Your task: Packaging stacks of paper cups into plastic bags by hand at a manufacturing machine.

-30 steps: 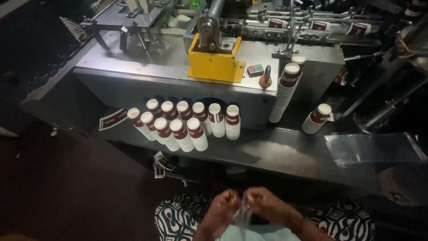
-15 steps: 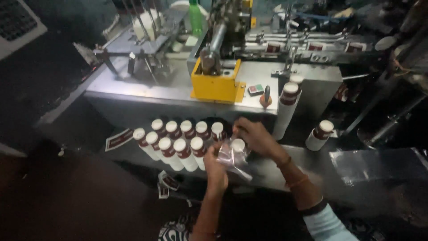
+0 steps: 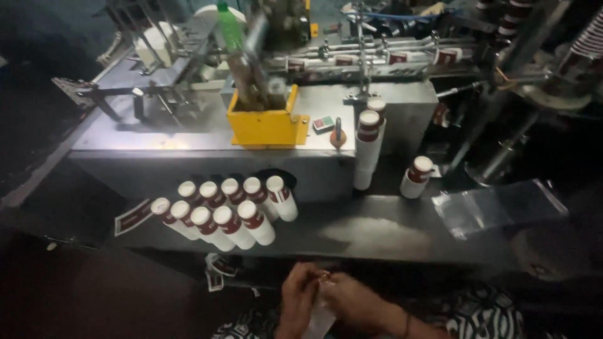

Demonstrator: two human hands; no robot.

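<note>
Nearest the camera, the left hand [image 3: 297, 300] and right hand [image 3: 352, 302] meet low in the frame, both pinching a small clear plastic bag [image 3: 320, 317] between them (its contents cannot be made out). Beyond, white bottles [image 3: 223, 212] lie clustered on the metal shelf [image 3: 377, 242]; farther back stands a yellow box [image 3: 262, 122] on the machine.

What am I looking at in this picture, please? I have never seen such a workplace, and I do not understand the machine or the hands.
The camera sits on a person's head and looks down. The left hand and right hand meet low down, together holding a small clear bag. In front is a grey metal machine with a yellow box. On its shelf lie ten white bottles with white caps, in two rows. More bottles stand to the right, beside clear plastic bags.
</note>
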